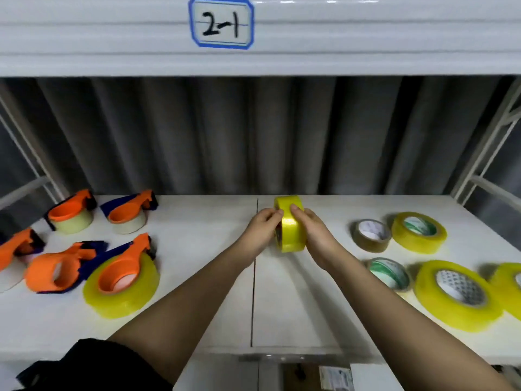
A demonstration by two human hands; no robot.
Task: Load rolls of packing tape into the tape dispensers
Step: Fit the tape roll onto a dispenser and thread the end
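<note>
Both hands, left (265, 221) and right (307, 225), pinch a yellow tape roll (290, 227) upright on edge, mid-tabletop (197, 221). Orange dispensers (124, 266) lie well left of the roll. Risk: roll on edge could slip and roll away if the pinch loosens.

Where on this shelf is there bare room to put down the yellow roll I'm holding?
Bare shelf lies between the dispensers on the left and the held roll, and also nearer you around the seam. The right side is crowded with loose rolls.
</note>
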